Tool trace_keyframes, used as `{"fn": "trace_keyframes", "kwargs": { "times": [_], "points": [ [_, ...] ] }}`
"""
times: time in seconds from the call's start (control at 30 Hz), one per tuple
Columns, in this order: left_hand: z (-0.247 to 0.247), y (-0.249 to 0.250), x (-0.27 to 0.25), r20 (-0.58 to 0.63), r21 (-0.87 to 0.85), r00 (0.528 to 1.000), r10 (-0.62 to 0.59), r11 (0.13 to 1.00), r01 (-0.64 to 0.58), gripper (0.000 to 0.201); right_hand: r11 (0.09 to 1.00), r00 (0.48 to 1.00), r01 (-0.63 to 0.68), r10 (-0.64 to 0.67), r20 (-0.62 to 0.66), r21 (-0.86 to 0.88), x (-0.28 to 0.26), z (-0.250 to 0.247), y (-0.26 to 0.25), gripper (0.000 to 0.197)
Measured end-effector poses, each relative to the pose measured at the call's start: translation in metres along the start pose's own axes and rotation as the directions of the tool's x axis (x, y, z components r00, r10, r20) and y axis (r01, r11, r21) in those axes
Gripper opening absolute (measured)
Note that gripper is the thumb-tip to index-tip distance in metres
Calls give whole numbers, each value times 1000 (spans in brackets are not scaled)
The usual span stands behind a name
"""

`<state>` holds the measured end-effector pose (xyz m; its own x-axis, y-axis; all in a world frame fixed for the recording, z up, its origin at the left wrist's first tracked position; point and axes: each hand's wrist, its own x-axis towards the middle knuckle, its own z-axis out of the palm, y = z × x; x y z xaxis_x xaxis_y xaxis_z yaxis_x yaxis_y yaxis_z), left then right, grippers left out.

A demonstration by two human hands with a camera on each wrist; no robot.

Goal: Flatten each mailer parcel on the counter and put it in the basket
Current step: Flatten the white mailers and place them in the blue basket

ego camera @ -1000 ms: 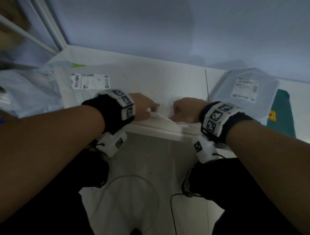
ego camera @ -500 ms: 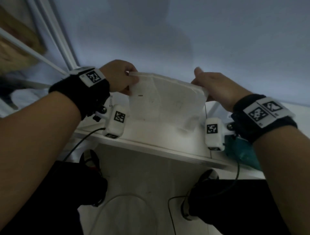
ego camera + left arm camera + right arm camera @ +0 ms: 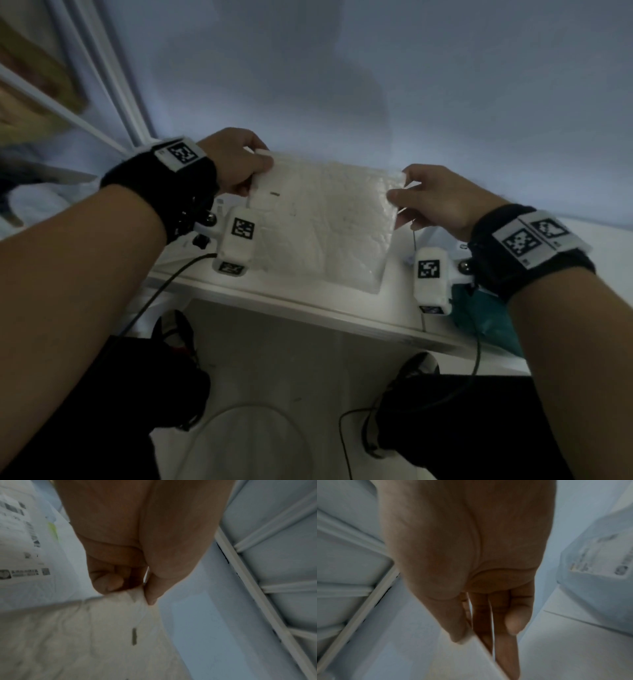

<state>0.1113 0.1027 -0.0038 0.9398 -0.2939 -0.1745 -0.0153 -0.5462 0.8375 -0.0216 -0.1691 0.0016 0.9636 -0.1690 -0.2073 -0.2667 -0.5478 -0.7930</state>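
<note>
A white padded mailer [image 3: 322, 226] hangs upright above the white counter [image 3: 308, 301], held by its two top corners. My left hand [image 3: 239, 164] pinches the top left corner between thumb and curled fingers; the left wrist view shows that pinch on the mailer [image 3: 85, 635] by the left hand [image 3: 137, 592]. My right hand [image 3: 428, 198] holds the top right corner, thumb in front and fingers behind. In the right wrist view the mailer's edge [image 3: 481, 649] runs between the thumb and the long fingers of the right hand [image 3: 479, 628]. No basket is in view.
A grey mailer with a printed label [image 3: 25, 547] lies on the counter to the left; another labelled grey mailer [image 3: 599, 563] lies to the right. A teal packet [image 3: 486, 322] sits at the counter's right front edge. A wall stands close behind. Cables hang below the counter.
Both hands lifted the white mailer off the counter's front edge and raised it upright. Since half a second ago it has been pulled wider and flatter between the hands.
</note>
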Motion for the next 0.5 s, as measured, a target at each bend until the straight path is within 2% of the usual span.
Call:
{"fn": "trace_keyframes", "kwargs": {
  "times": [0.07, 0.13, 0.2, 0.33, 0.4, 0.5],
  "points": [
    [3, -3, 1, -61, 171, 997, 43, 985, -32, 25, 997, 997, -63, 65, -31, 50, 6, 3, 6, 13],
    [10, -8, 0, -84, 250, 995, 51, 968, -28, 33, 987, 989, -128, 134, -58, 102, 11, 8, 16, 20],
    [22, -17, -1, -41, 238, 999, 13, 971, -2, 36, 978, 979, -179, 188, -82, 105, 18, 16, 30, 27],
    [50, -34, 1, 70, 229, 996, -55, 973, 38, 34, 960, 949, -279, 281, -139, 39, 26, 36, 57, 20],
    [59, -41, 4, 108, 303, 993, -53, 953, 18, 29, 947, 937, -322, 319, -140, 0, 29, 45, 70, 15],
    [65, -49, 12, 137, 476, 990, -8, 877, -59, 20, 928, 922, -371, 364, -134, -29, 31, 54, 83, 13]
  ]
}}
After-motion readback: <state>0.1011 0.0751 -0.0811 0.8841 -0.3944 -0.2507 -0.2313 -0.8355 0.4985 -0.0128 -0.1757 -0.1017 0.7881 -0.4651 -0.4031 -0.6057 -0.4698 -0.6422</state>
